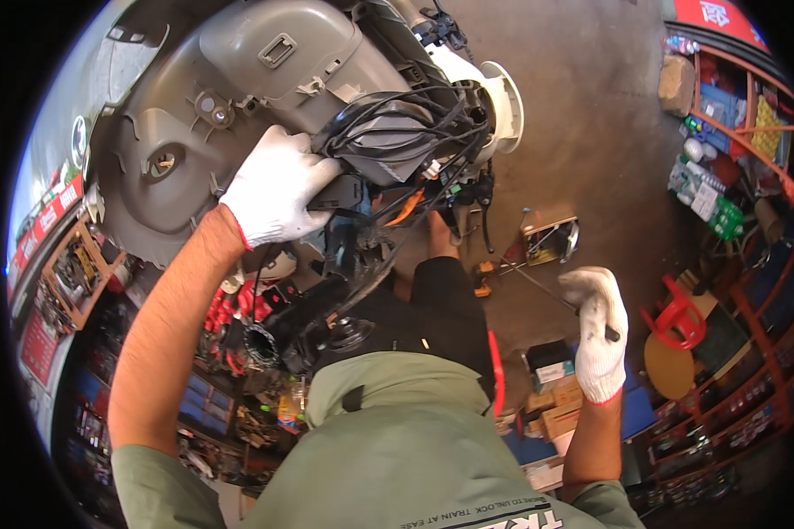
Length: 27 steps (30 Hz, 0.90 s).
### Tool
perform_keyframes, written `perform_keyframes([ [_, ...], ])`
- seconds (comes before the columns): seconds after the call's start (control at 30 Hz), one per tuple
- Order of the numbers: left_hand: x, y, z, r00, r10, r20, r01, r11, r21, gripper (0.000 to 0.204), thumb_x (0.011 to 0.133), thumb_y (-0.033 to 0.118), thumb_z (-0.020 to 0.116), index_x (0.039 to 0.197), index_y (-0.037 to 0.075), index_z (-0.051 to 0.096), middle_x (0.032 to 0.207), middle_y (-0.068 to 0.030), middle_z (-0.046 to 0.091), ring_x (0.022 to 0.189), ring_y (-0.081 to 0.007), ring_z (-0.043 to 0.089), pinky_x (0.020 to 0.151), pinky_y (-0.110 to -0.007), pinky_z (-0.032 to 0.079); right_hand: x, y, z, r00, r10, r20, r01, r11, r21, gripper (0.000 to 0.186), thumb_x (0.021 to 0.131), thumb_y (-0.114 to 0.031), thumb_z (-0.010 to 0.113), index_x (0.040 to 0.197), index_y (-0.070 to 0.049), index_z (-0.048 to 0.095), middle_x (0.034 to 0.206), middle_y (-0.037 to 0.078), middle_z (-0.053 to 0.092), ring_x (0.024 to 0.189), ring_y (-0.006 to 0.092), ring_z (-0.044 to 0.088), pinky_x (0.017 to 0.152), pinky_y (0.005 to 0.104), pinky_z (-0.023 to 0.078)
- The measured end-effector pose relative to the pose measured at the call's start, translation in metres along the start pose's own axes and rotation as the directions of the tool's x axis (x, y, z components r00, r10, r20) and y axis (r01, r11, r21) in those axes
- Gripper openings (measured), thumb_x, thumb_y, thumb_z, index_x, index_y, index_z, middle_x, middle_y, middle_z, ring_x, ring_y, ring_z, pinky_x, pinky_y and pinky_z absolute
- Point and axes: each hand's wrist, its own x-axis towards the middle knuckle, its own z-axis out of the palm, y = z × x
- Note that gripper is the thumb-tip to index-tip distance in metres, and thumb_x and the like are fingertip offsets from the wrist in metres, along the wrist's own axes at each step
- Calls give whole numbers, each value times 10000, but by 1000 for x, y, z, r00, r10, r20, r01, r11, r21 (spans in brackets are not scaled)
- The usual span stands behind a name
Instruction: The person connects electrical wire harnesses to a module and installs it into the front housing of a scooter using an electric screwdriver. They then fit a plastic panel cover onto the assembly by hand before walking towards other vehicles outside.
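Note:
My right hand point(593, 331), in a white knit glove, is closed round a long thin screwdriver point(538, 284). Its shaft points up and left, and the dark handle end sticks out of the fist. My left hand point(278, 189), gloved alike, has its fingers curled at a black box-shaped part point(342, 190). That part sits below a bundle of black cables point(406, 119) on the front of a motor scooter. The grey-brown inner panel point(278, 62) of the scooter lies beyond the hand. The left fingertips are partly hidden, and the screwdriver tip touches no scooter part.
A small tray with tools point(551, 242) lies on the concrete floor point(582, 123). Red stool point(679, 315), cardboard boxes point(563, 419) and racks of parts point(741, 397) stand at the right. Mixed parts crowd the lower left. An orange-handled tool point(483, 279) lies near my foot.

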Motion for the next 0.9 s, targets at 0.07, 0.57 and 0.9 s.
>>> perform_keyframes([
  [0.07, -2, 1, 1, 999, -17, 29, 16, 1000, 16, 403, 609, 326, 795, 907, 83, 676, 692, -78, 613, 791, -283, 575, 768, -416, 435, -9, 5, -22, 990, 136, -47, -137, 990, -19, 453, 1089, -349, 410, 1054, 36, 645, 865, 76, 620, 773, 150, 586, 693, 270, 467],
  [0.57, 0, 3, 6, 998, -16, 58, 12, 998, 65, 462, 606, 357, 791, 957, 78, 680, 761, -99, 584, 846, -292, 545, 808, -417, 413, -15, -6, -45, 989, 148, 26, -141, 852, 503, 313, 1019, -198, 528, 923, 75, 647, 688, 71, 601, 565, 99, 530, 515, 239, 405],
  [0.9, 0, 1, 3, 997, 1, 71, -6, 998, 58, 405, 617, 365, 779, 885, 86, 661, 763, -92, 574, 834, -286, 547, 790, -412, 411, 12, 24, 30, 961, 239, 141, -276, 766, 581, 267, 1054, -150, 486, 983, 44, 654, 710, 44, 603, 592, 89, 542, 558, 223, 434],
])
